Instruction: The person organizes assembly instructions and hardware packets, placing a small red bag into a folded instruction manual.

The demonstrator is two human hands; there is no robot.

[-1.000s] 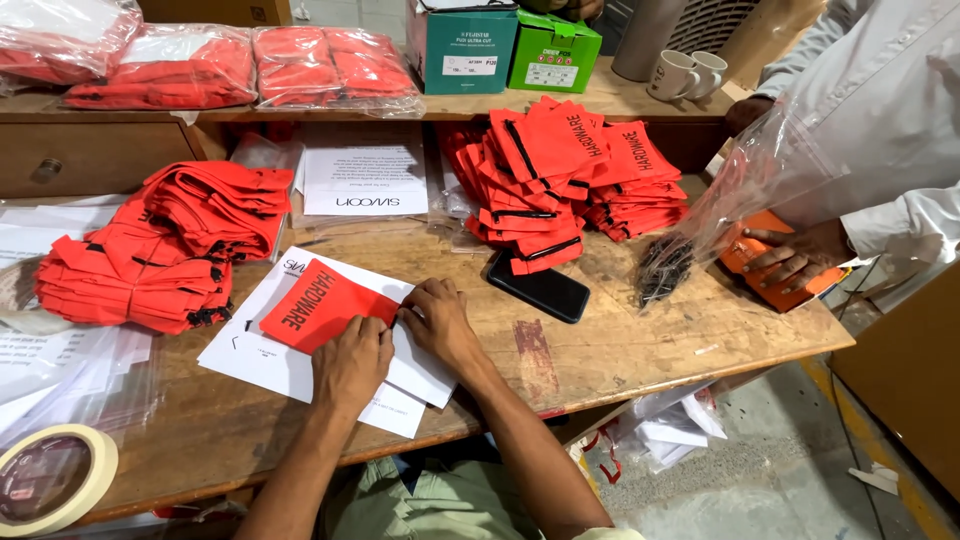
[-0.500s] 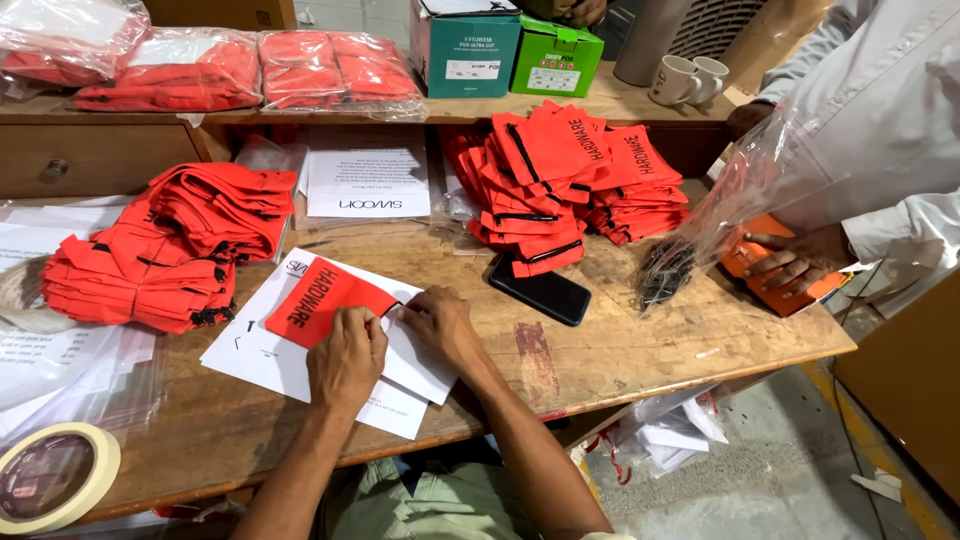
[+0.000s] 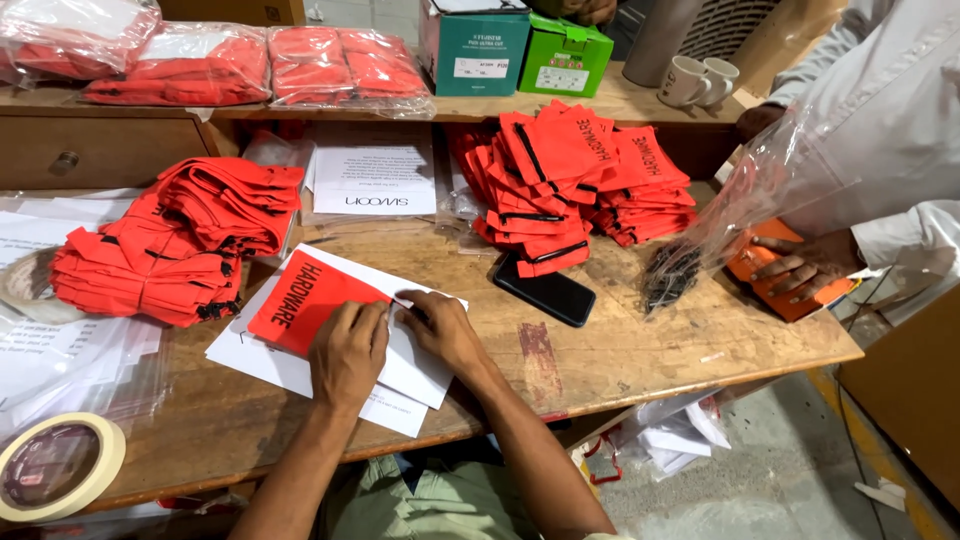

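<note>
A flat orange fabric pouch (image 3: 300, 300) with black lettering lies on a stack of white paper sheets (image 3: 410, 370) near the front of the wooden table (image 3: 620, 350). My left hand (image 3: 348, 352) presses down on the pouch's right end. My right hand (image 3: 440, 328) sits just beside it, its fingertips pinching at the pouch's edge where it meets the paper. What the fingers grip is hidden.
Piles of orange pouches lie at left (image 3: 165, 245) and at the back (image 3: 570, 180). A black phone (image 3: 545, 290) lies to the right of my hands. A tape roll (image 3: 55, 465) sits front left. A co-worker's hand (image 3: 800, 265) rests on an orange pouch beside a clear plastic bag (image 3: 740, 215).
Both my hands have stayed at the pouch's right end with only slight finger shifts. The co-worker's hand remains on the orange pouch at the right.
</note>
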